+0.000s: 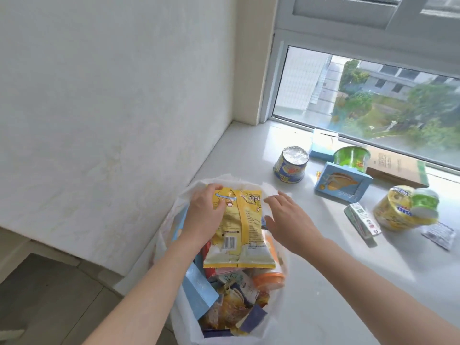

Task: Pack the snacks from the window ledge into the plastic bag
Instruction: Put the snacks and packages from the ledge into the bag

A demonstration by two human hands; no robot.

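Note:
A white plastic bag (pixel 185 317) stands open at the ledge's near left corner, stuffed with snack packets, a blue box and an orange-lidded bottle (pixel 270 277). My left hand (pixel 204 212) grips a yellow snack packet (pixel 242 227) by its upper left part, holding it over the bag's mouth. My right hand (pixel 286 217) hovers just right of the packet with fingers spread, holding nothing. On the window ledge (pixel 323 282) lie more snacks: a blue-yellow cup (pixel 290 165), a green cup (pixel 351 156), a blue biscuit box (pixel 342 183) and a yellow jar (pixel 403 207).
A small carton (pixel 362 219) and a foil sachet (pixel 439 235) lie near the yellow jar. A cardboard box (pixel 398 168) and a pale blue box (pixel 322 144) sit against the window. A white wall rises on the left; the floor drops off below the ledge's left edge.

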